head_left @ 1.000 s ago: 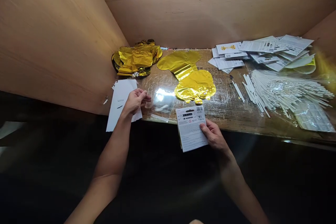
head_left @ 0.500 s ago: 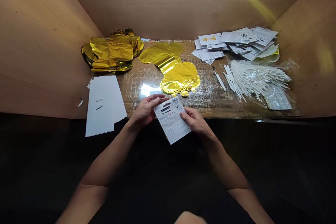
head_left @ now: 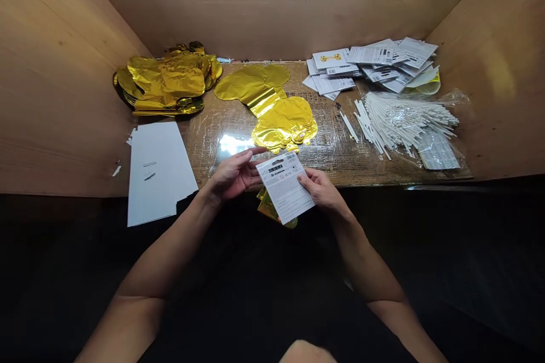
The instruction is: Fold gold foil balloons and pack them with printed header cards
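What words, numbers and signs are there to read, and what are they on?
"CE": faintly, on the white card in the right hand; its red sign and other print are too small.
Pile of cards: print too small.
Brown tabletop: dark lettering, too blurred.

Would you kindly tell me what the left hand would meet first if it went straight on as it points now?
Probably the white printed card held in the right hand: the left hand points toward its left edge, though depth is unclear and it might pass behind.
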`<action>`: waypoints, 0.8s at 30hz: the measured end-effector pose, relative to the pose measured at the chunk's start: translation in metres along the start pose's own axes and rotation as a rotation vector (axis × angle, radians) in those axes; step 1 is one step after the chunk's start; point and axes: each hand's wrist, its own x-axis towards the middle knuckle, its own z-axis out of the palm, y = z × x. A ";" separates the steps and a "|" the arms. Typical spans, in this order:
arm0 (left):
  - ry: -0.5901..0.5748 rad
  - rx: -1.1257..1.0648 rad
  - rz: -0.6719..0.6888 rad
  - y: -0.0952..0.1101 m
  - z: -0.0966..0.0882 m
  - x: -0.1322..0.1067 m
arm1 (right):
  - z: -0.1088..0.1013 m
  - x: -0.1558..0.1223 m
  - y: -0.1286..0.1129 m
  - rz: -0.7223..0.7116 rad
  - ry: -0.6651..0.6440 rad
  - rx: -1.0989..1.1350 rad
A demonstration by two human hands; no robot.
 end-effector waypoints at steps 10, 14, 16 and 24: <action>-0.198 -0.013 0.136 -0.021 0.014 -0.008 | 0.003 0.011 0.011 -0.013 0.146 0.168; -0.104 0.094 0.168 -0.030 0.019 -0.011 | 0.007 0.006 0.012 -0.005 0.071 0.208; -0.065 0.085 0.202 -0.034 0.021 -0.010 | 0.010 0.003 0.012 -0.011 0.042 0.215; -0.055 -0.009 0.106 -0.037 0.019 0.001 | 0.008 0.002 0.017 -0.125 0.108 0.132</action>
